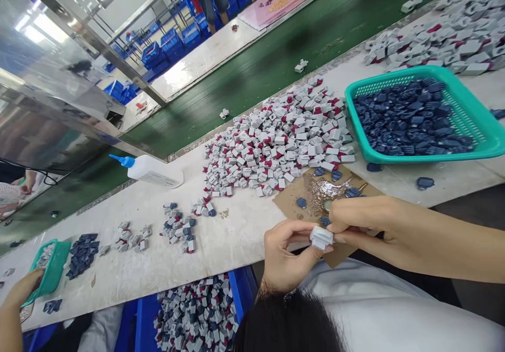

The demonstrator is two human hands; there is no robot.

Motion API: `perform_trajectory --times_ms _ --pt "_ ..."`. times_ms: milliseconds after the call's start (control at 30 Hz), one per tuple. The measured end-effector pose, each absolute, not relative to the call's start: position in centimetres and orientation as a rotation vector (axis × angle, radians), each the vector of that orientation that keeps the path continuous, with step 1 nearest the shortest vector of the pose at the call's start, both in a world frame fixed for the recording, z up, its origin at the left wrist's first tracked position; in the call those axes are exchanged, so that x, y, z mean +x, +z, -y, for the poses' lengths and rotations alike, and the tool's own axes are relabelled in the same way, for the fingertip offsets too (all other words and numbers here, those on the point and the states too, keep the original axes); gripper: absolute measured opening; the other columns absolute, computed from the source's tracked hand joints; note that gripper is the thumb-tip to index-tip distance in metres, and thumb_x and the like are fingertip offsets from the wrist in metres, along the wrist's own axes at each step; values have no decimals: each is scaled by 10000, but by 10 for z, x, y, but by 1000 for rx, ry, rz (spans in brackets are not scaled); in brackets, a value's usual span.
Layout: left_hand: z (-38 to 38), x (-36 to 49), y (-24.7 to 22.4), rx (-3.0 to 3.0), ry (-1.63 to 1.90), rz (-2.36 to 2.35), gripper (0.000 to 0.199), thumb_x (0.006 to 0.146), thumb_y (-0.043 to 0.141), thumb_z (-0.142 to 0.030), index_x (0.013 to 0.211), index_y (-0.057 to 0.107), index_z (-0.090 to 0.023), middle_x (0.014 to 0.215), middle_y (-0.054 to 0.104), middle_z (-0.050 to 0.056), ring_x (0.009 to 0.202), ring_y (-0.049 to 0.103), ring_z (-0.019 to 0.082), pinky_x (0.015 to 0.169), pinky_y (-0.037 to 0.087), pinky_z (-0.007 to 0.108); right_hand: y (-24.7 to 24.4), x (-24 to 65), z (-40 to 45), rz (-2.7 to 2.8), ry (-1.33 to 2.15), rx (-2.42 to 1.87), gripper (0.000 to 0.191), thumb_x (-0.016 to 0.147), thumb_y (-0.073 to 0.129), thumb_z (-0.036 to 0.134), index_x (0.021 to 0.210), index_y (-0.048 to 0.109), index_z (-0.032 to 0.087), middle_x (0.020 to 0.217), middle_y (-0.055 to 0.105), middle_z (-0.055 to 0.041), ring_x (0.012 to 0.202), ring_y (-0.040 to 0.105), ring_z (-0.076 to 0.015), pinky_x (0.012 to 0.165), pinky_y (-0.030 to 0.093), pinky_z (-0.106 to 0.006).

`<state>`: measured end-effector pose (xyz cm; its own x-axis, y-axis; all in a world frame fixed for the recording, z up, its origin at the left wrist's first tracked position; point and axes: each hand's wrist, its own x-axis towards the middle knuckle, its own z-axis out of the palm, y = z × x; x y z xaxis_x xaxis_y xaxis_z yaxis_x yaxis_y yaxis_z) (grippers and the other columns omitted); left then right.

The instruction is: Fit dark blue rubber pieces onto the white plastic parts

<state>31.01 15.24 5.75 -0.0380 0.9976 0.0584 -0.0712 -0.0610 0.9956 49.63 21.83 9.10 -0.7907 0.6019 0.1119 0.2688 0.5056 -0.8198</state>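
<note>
My left hand [290, 254] pinches a small light-grey plastic part [321, 237] between thumb and fingers, in front of my body. My right hand [365, 220] is closed in a pinch against the right side of that part; whatever its fingertips hold is hidden. Below my hands lies a piece of brown cardboard [294, 199] with a shiny wet patch. Several dark blue plastic pieces [301, 202] are scattered on it, and a small round object [326, 204] sits beside my right fingers.
A pile of grey-and-maroon parts [276, 141] covers the mid-table. To its right stands a green basket [434, 157] of dark blue pieces. A white glue bottle [155, 172] lies left; a blue bin [240, 294] of assembled parts is below. A co-worker's hand [19, 294] touches another green basket [59, 262].
</note>
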Motion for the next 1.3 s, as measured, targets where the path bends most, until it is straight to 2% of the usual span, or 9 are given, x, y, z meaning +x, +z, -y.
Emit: perform_trajectory --times_ms 267,367,500,567,667,800,1033,1133,1300 --pt "-147 318 51 852 1125 -1175 436 678 825 -472 875 565 -183 725 663 17 632 650 136 596 542 225 87 491 -225 2085 1574 -905 288 879 615 444 749 666 193 644 628 -3 567 536 -116 516 376 -233" --pt "-147 323 54 873 1062 -1116 454 747 720 -563 887 457 -221 668 520 -41 509 469 89 481 397 206 88 479 -230 1781 1724 -1019 462 807 633 640 790 708 185 671 645 -23 612 560 -138 558 419 -257" --pt "-154 331 61 1004 1147 -1145 419 766 657 -561 794 406 -226 659 390 -45 567 317 111 524 297 241 94 451 -234 1469 1703 -1099 749 755 450 865 897 697 172 862 692 -80 798 632 -187 725 508 -301" --pt "-159 337 62 1070 1227 -1136 457 776 610 -637 785 414 -224 680 403 -28 609 346 134 563 317 262 99 439 -232 1339 1848 -1116 742 747 457 868 879 682 172 890 708 -91 856 660 -202 751 520 -291" --pt "-164 347 59 1172 1406 -1246 525 865 427 -725 757 450 -212 733 436 8 702 419 173 654 373 295 102 429 -226 1179 2042 -1087 742 738 452 875 785 670 168 752 703 -77 724 655 -184 645 505 -271" --pt "-163 356 51 1311 1494 -1363 547 967 254 -649 758 502 -208 712 494 20 694 483 179 684 402 308 100 430 -218 1237 1967 -1023 756 789 377 871 646 637 175 628 670 -59 626 614 -161 604 473 -273" --pt "-160 358 43 1436 1497 -1445 578 979 249 -625 929 664 -226 864 676 63 858 626 209 816 469 310 98 429 -212 1301 1740 -926 729 851 332 831 580 582 203 571 591 -26 644 583 -146 658 439 -274" --pt "-166 353 41 1366 1476 -1471 585 962 286 -653 1010 682 -224 956 705 80 947 632 227 880 471 321 97 423 -217 1245 1767 -1007 729 742 426 897 555 563 205 575 583 -28 646 561 -148 651 441 -271" --pt "-177 335 49 1328 1442 -1449 593 963 281 -653 831 639 -200 839 649 71 829 583 213 784 464 325 98 410 -232 1125 2031 -1046 745 637 465 939 598 538 199 586 578 -28 601 547 -150 580 461 -263"
